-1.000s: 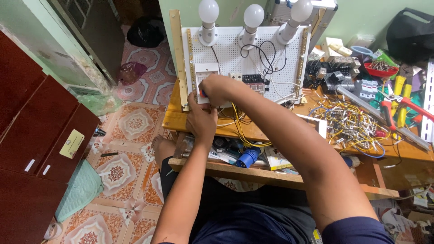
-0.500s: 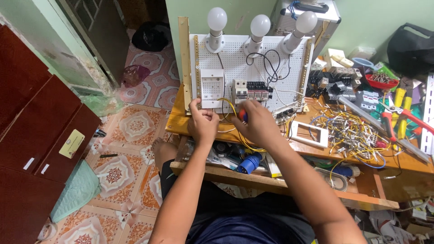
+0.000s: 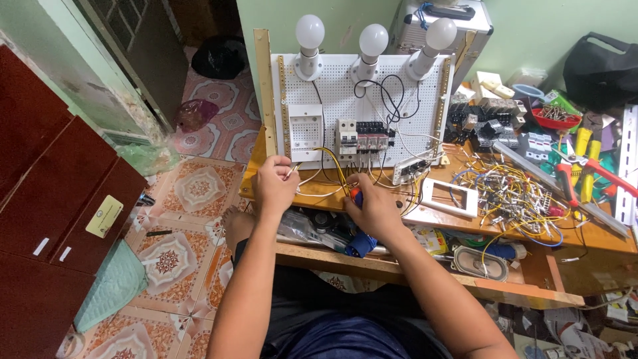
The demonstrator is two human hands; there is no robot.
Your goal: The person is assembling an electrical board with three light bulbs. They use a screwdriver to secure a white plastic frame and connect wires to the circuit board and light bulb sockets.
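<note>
Wooden and crowded, the workbench (image 3: 465,229) sits in a small room with a patterned tile floor and green walls. At the far side of the bench stands a white board full of little holes (image 3: 345,100). Three round white bulbs (image 3: 373,40) stick up along its far edge. A white box (image 3: 306,131) is fixed on the left part of the board, and a row of switch blocks (image 3: 362,136) sits just right of it.

The left hand (image 3: 274,184) is curled narrow, pinching the end of a thin pale wire (image 3: 312,178) near the bottom of the board. The right hand (image 3: 375,207) is closed around a tool with a red and blue handle (image 3: 357,197), right beside the yellow wire (image 3: 332,159) that runs up to the switch blocks. I cannot tell what kind of tool it is, because the hand hides most of it.

Much of the job looks done already. Bulbs, box and switch blocks are all on the board, and black wires (image 3: 392,100) loop between them. Some wires below the blocks hang loose, so I think the joining is not finished. A white frame plate (image 3: 450,198) lies flat on the bench, not yet put on anything. To the right is a big heap of cut wires (image 3: 512,193), and farther right lie pliers with red and yellow handles (image 3: 585,166).
</note>
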